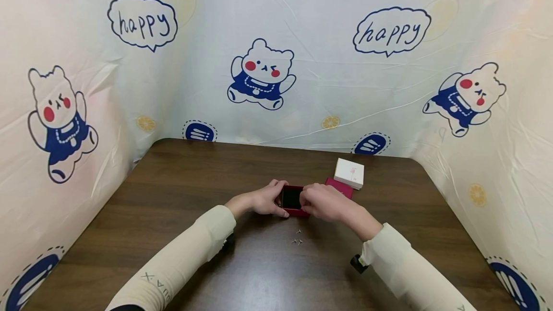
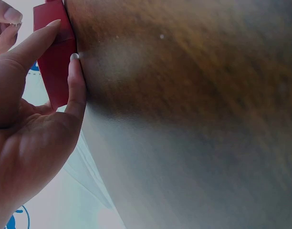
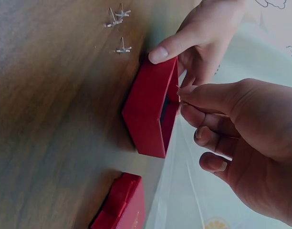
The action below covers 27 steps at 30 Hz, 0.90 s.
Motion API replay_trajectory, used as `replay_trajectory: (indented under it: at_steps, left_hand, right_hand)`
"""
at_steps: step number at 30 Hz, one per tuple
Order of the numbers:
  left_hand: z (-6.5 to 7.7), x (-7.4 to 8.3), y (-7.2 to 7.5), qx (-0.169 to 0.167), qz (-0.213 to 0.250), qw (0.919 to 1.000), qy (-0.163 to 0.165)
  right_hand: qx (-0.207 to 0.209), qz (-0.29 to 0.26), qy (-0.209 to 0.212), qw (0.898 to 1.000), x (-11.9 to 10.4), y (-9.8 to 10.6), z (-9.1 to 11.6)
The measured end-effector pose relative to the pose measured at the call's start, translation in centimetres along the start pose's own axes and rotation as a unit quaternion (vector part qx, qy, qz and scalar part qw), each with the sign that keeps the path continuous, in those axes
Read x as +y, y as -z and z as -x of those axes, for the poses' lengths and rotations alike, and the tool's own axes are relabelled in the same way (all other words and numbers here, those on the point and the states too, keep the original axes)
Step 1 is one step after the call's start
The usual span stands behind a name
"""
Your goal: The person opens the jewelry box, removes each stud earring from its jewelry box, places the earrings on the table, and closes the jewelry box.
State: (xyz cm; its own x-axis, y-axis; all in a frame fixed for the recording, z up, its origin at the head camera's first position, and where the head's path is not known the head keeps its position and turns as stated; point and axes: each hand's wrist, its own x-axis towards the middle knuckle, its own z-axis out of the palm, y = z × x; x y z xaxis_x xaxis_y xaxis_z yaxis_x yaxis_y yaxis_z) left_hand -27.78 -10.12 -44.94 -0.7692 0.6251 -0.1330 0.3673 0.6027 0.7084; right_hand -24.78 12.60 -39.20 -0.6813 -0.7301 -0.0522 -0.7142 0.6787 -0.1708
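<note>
A small open red jewellery box (image 1: 295, 213) with a black lining sits on the wooden table. My left hand (image 1: 267, 199) grips its left end, thumb on the near wall and the other fingers round the far side. Over the box's right end is my right hand (image 1: 325, 201), pinching a small stud earring (image 3: 178, 89) between thumb and forefinger; most of the stud is hidden by the fingertips. The other right fingers curl loosely. Three silvery stud earrings (image 3: 122, 49) with upright pins lie on the table on the near side of the box.
To the right lies the red box lid (image 1: 339, 187) with a bow and gold lettering, partly behind my right hand. A white box (image 1: 349, 172) with a pink print stands just beyond it. Printed cloth (image 1: 328, 85) hangs behind the table (image 1: 207, 162) and at both sides.
</note>
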Motion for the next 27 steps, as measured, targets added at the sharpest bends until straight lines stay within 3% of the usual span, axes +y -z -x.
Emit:
replay_trajectory:
  at_steps: [14, 27]
  left_hand:
    - [0.0, 0.0, 0.0, -0.009, 0.004, 0.9999, 0.010]
    - [0.0, 0.0, 0.0, -0.003, 0.006, 0.9999, 0.009]
  right_hand:
    - [0.006, -0.016, 0.048, 0.999, -1.0, -1.6, 0.8]
    - [-0.034, -0.048, 0.079, 0.995, -1.3, -3.5, 0.7]
